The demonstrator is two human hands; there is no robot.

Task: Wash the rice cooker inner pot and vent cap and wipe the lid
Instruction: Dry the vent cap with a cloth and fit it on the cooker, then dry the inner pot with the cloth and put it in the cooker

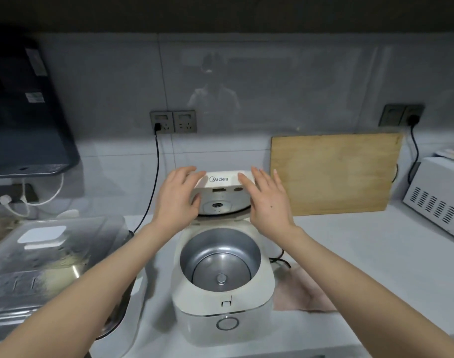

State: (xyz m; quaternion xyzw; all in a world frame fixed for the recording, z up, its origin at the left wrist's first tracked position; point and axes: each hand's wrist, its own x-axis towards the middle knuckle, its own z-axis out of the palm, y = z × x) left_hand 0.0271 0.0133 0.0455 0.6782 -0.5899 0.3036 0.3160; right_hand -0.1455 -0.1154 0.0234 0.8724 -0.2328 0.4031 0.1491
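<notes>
Far left of the rice cooker (222, 310), a clear-lidded container (52, 254) crowds right up to its flank, a steel bowl (117, 315) wedged just beside the base, so it's tight on that side! A black cord (153, 182) drops down the wall behind. Now the left hand (178, 197): fingers stretched out flat over the upper left corner of the lid (220, 187), thumb against its left edge, no clamp. The lid stands upright at the cooker's back rim, well uncovered below. Right hand (265, 200) mirrors it, straight fingers touching the upper right corner. Just right of the base lies a pink cloth (298, 293); beyond it, bare counter (362, 254), a cutting board (334, 174) leaning on the wall, and a microwave (437, 200) well apart.
</notes>
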